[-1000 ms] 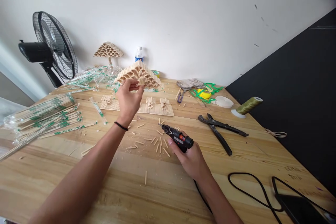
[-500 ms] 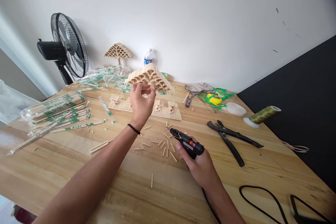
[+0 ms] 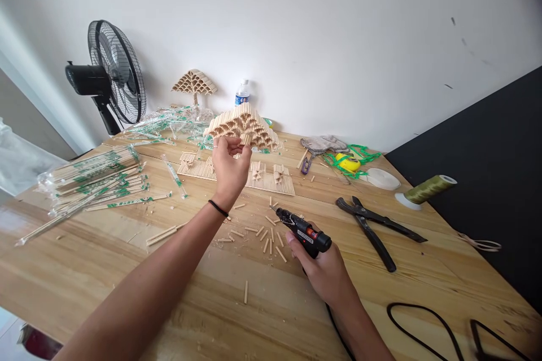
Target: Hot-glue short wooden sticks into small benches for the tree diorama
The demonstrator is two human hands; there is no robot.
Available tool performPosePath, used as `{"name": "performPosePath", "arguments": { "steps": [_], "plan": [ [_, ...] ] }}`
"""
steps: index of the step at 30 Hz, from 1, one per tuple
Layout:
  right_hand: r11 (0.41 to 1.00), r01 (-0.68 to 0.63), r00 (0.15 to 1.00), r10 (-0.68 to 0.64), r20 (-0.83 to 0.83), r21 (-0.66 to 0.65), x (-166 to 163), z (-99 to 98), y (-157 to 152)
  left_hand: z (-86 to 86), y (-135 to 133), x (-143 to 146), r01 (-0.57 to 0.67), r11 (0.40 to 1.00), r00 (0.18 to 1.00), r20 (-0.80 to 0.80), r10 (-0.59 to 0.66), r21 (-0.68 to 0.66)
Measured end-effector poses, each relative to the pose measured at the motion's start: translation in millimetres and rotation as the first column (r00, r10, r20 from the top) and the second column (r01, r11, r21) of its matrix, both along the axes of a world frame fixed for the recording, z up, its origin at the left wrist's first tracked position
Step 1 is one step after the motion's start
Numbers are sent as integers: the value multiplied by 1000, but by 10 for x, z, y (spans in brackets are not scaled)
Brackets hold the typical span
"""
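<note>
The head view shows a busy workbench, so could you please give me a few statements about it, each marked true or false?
1. The right hand holds the glue gun. True.
2. The left hand is holding nothing. False: it holds the stick canopy.
3. The thread spool is olive green. True.
4. The fan stands at the right of the picture. False: it stands at the left.
5. A dark band circles the left wrist. True.
6. The bottle has a red cap. False: the cap is white.
</note>
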State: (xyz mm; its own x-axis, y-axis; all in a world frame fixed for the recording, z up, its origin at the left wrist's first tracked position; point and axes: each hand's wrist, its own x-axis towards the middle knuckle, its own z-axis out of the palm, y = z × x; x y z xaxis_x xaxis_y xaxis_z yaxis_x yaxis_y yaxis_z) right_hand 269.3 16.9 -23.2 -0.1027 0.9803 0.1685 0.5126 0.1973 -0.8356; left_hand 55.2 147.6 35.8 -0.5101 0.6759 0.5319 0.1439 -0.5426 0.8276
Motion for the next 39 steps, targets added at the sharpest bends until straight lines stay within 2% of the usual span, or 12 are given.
{"name": "performPosePath", "arguments": {
  "steps": [4,9,20,30,39],
  "plan": [
    [1000,3,1000,-3,6,20,-8,6,5,53,-18,-47,35,999,996,75,-36,21],
    [1000,7,1000,-7,13,12,-11,2,0,89,-29,-93,-10,1000,991,135,12,-14],
    [999,15,1000,-15,5,40,4,-61,8,-92,-42,27,-50,996,991,116,59,-78],
    [1000,23,999,-24,27,13,-12,-7,0,-81,-11,-205,-54,997,987,150,63,-60],
    [1000,18,999,-18,31,-11,5,-33,14,-127,-6,-206,-10,999,970,243,22,-49]
  ]
}}
